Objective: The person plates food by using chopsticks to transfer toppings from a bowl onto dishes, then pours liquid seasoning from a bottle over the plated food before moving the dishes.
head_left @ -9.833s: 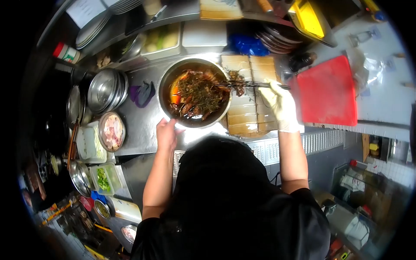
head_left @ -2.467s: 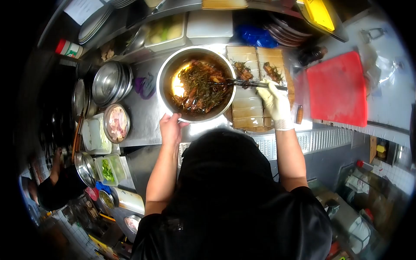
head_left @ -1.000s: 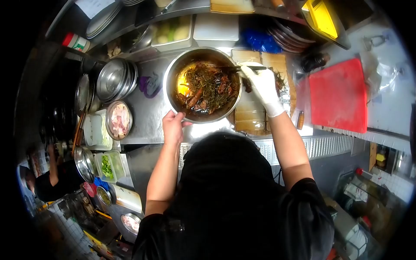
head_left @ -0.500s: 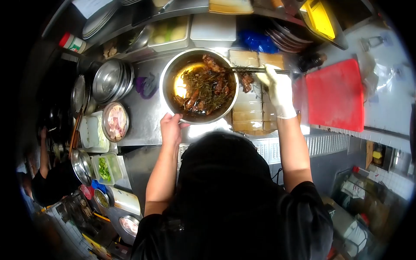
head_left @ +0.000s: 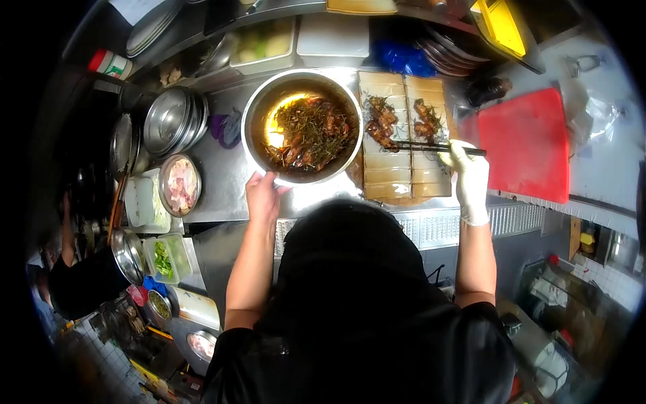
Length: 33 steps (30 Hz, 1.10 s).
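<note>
With twelve o'clock farthest from the wearer, a steel pot (head_left: pixel 303 82) of dark meat and herbs (head_left: pixel 316 128) sits on the metal desk (head_left: pixel 219 192). The bare left hand (head_left: pixel 264 195) grips its rim at seven o'clock. At the pot's three o'clock lie two pale rectangular plates (head_left: pixel 410 176), side by side, each carrying one meat portion toward twelve: a left portion (head_left: pixel 382 128) and a right portion (head_left: pixel 427 124). The gloved right hand (head_left: pixel 468 176) pinches dark chopsticks (head_left: pixel 437 147), their tips at the left portion's five o'clock end; whether they touch it is unclear. Good handling here seems to call for steadying the pot, nudging with the tips only, keeping the sticks low without brushing the right portion, and letting sauce drip inside the pot.
</note>
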{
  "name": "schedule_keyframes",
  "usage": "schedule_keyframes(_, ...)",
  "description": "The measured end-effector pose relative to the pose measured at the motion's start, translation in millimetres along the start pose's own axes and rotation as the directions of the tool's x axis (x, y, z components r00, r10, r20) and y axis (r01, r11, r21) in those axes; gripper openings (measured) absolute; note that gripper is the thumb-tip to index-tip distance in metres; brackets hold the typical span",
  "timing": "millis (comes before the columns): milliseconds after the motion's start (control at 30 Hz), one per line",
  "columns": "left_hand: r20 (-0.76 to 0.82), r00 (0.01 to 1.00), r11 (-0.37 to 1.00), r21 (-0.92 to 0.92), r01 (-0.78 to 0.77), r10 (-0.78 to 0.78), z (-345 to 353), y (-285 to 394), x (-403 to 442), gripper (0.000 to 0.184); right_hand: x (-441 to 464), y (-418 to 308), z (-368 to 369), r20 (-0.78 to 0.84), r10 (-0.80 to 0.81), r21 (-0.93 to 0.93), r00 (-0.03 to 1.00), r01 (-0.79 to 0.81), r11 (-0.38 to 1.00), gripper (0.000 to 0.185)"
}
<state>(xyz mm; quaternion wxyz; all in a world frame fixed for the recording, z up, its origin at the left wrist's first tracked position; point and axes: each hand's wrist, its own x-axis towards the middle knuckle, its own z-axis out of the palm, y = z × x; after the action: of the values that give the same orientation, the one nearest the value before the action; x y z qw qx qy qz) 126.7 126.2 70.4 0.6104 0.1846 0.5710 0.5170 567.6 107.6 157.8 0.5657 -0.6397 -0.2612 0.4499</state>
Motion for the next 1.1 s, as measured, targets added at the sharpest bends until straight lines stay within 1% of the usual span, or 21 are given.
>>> schedule_keyframes(100,0.012,1.0,1.0,-0.006,0.008,-0.008,-2.7,-3.9,2.8,0.021,-13.5,-4.9,17.0,0.019,-0.068,-0.104,0.998,0.07,0.992,0.024)
schedule_keyframes(133,0.014,1.0,1.0,-0.003,0.01,-0.01,-3.2,-4.7,2.8,0.021,-17.3,-9.0,19.4,0.053,-0.087,-0.17,0.995,0.094,0.981,0.024)
schedule_keyframes(233,-0.014,1.0,1.0,-0.005,-0.008,0.008,10.7,3.6,-8.4,0.018,-28.9,-26.6,24.8,0.057,-0.232,-0.269,0.971,0.239,0.933,0.024)
schedule_keyframes(267,-0.029,0.999,1.0,-0.003,-0.017,0.017,14.4,7.2,-13.2,0.016,-32.8,-32.7,30.5,0.011,-0.262,-0.17,0.965,0.26,0.951,0.023)
schedule_keyframes(367,-0.023,0.999,0.999,0.042,-0.032,0.033,13.2,4.2,-14.0,0.016,-46.2,-56.2,65.0,0.068,-0.231,-0.079,0.971,0.236,0.968,0.026)
schedule_keyframes(400,-0.02,0.999,0.998,0.05,-0.041,0.042,14.0,2.8,-14.1,0.016,-44.8,-54.5,76.5,0.09,-0.176,-0.073,0.98,0.182,0.98,0.029)
schedule_keyframes(433,-0.016,0.999,0.997,0.057,-0.05,0.051,13.9,1.8,-14.6,0.016,-37.5,-43.1,82.5,0.125,-0.168,-0.146,0.978,0.186,0.972,0.031)
schedule_keyframes(500,-0.005,0.998,0.996,0.068,-0.064,0.065,17.6,0.8,-16.3,0.017,-29.9,-23.7,106.2,0.065,-0.026,0.047,0.998,0.023,0.999,0.03)
schedule_keyframes(567,-0.001,0.997,0.994,0.082,-0.071,0.071,19.0,4.8,-20.7,0.017,-9.6,12.8,111.9,0.13,0.023,0.285,0.991,-0.059,0.957,0.028)
schedule_keyframes(667,0.002,0.998,0.996,0.071,-0.06,0.06,24.0,8.4,-26.5,0.018,-8.9,16.8,122.9,0.101,0.086,0.337,0.991,-0.115,0.934,0.026)
schedule_keyframes(733,0.016,0.998,0.996,0.064,-0.063,0.062,21.7,5.7,-25.2,0.019,-1.4,25.2,119.7,0.071,0.114,0.369,0.991,-0.133,0.92,0.025)
schedule_keyframes(833,0.022,0.998,0.997,0.051,-0.065,0.064,19.4,2.0,-24.0,0.019,7.3,35.4,103.5,0.092,0.173,0.501,0.981,-0.195,0.843,0.025)
schedule_keyframes(867,0.024,0.998,0.997,0.048,-0.066,0.065,19.6,1.4,-24.0,0.019,10.3,38.7,97.8,0.071,0.205,0.497,0.976,-0.213,0.841,0.027)
schedule_keyframes(967,0.0,0.999,0.996,0.077,-0.053,0.053,24.1,3.5,-26.6,0.019,17.9,45.1,81.9,0.078,0.249,0.574,0.965,-0.248,0.781,0.03)
schedule_keyframes(1100,-0.014,0.999,0.998,0.051,-0.04,0.04,14.9,-3.9,-19.0,0.018,23.8,39.1,49.5,0.084,0.205,0.663,0.975,-0.209,0.719,0.029)
